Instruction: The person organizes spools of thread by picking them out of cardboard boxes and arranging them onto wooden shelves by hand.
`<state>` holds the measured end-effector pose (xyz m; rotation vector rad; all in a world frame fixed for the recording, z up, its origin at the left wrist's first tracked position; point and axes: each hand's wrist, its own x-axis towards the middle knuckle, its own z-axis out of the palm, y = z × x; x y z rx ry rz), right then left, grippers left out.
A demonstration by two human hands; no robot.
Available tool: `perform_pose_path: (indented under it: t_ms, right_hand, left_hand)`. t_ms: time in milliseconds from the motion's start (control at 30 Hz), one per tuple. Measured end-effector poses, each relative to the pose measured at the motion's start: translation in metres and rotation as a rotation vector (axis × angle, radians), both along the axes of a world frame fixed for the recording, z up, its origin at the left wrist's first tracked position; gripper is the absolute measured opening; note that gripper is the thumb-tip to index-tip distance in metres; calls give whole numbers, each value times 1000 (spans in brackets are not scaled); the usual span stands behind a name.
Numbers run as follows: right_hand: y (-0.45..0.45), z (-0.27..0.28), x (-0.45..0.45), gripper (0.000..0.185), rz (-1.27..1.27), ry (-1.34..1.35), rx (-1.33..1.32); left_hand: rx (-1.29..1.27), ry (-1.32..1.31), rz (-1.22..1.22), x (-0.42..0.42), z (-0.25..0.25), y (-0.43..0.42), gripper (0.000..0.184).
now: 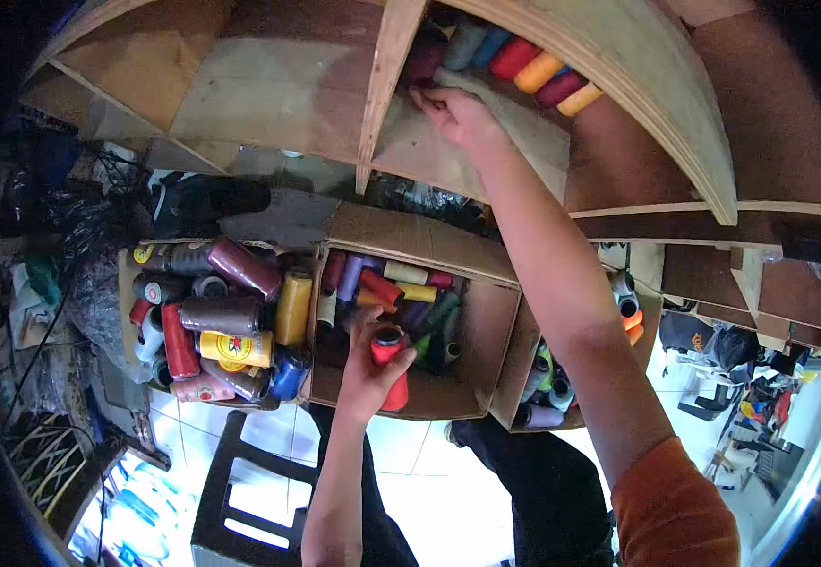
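My left hand (366,370) is closed around a red thread cone (393,383), held upright over the front of the middle cardboard box (477,354). Inside that box lie several more thread cones, among them a red cone (381,286) and a yellow one. My right hand (460,115) reaches up into a wooden shelf compartment (524,142), fingers stretched out. Its fingertips are at the lower end of a dark maroon thread cone (425,59); whether they touch it I cannot tell. Beside that cone, a row of blue, red, orange and yellow cones (538,72) lies along the compartment.
At left, another cardboard box is heaped with thread cones, including a yellow-labelled cone (236,349). A third box (510,378) with cones stands at right, partly behind my right arm. A black plastic stool (210,501) stands on the tiled floor. Wooden dividers (387,85) split the shelf.
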<state>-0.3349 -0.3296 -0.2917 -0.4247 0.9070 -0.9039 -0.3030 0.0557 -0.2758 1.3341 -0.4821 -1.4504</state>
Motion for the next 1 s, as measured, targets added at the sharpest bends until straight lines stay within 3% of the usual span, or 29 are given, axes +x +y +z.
perform_pose_path:
  t_ms: [200, 300, 400, 433, 467, 500, 533, 600, 633, 700, 733, 767, 800, 833, 867, 933, 1000]
  right_hand:
    - [15, 9, -1, 13, -31, -37, 21]
    - [60, 20, -28, 16, 306, 64, -153]
    - [146, 67, -65, 27, 962, 433, -215]
    - [179, 60, -83, 28, 999, 460, -245]
    - [212, 71, -87, 37, 1100, 568, -251]
    - [243, 62, -100, 47, 1121, 467, -295]
    - [270, 50, -111, 55, 1239, 529, -246]
    - [304, 59, -112, 53, 1079, 571, -359]
    - [310, 56, -113, 54, 986, 567, -438]
    - [282, 69, -113, 54, 1009, 748, -275]
    - [258, 89, -106, 53, 930, 961, -379]
    - [240, 67, -100, 52, 538, 682, -440]
    - [212, 83, -79, 46, 323, 601, -483]
    - [177, 72, -69, 40, 203, 770, -705]
    - [143, 57, -58, 37, 86, 845, -908]
    - [91, 42, -32, 39, 72, 743, -880]
    - [57, 16, -8, 37, 20, 925, -1064]
  left_hand:
    - [2, -17, 21, -2, 3, -2, 43]
    - [1, 52, 103, -2, 4, -3, 42]
    - [54, 326, 267, -2, 15, -10, 43]
    - [62, 310, 286, -3, 14, -8, 43]
    - [68, 293, 304, -4, 11, -8, 42]
    - [72, 276, 319, -4, 9, -9, 42]
    - [46, 169, 239, -5, 8, -9, 47]
    - [-10, -47, 73, -7, 7, -7, 58]
    - [-34, 18, 127, -11, 8, -5, 64]
    - [-91, 140, 229, -14, 9, -2, 76]
    - [-108, 71, 185, -7, 9, -5, 91]
    - [-128, -70, 153, -3, 14, -8, 93]
    - [-145, -208, 122, -1, 24, -10, 95]
    - [-160, -341, 88, -1, 30, -11, 98]
    - [-157, -307, 67, -2, 30, -9, 103]
    - [-180, -345, 47, -8, 23, -9, 104]
    - [-179, -376, 26, -10, 17, -6, 107]
